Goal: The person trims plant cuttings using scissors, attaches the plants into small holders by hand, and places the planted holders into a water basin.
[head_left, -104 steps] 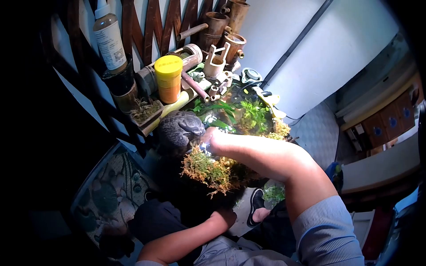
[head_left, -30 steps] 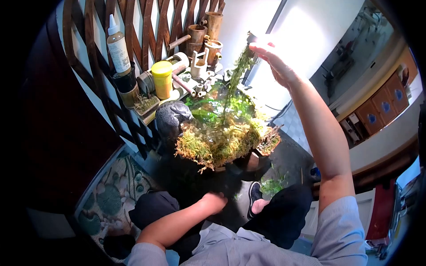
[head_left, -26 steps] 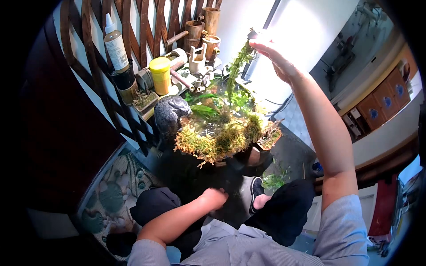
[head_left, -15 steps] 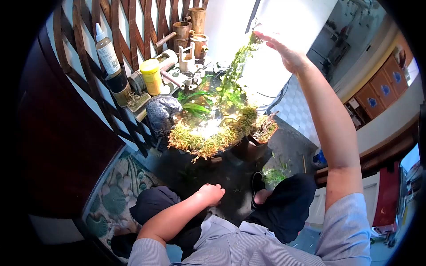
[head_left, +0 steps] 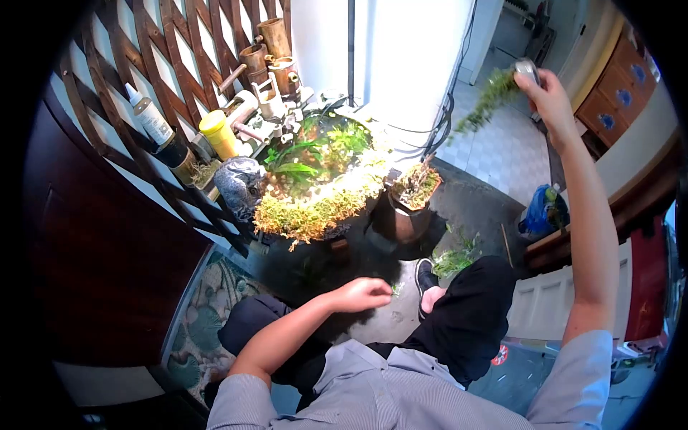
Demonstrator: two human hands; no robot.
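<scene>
My right hand is raised at the upper right, closed around a trailing bunch of green water plant. A shiny silvery piece shows at its fingertips; I cannot tell what it is. Low in the middle, my left hand hangs between the knees with its fingers curled together, and its palm side is hidden. Small green bits lie just beyond those fingers. Ahead of me stands a round water basin with leafy plants inside and moss along its front rim.
Beside the basin stands a dark pot with a mossy plant. Bamboo spouts, a yellow jar, a nozzle bottle and a grey stone-like figure line the lattice side. Loose greenery lies near my foot; a blue bag is at right.
My right hand has moved right, away from the basin, carrying the green plant bunch with it. My left hand has shifted slightly right and up. The view has turned to the right.
</scene>
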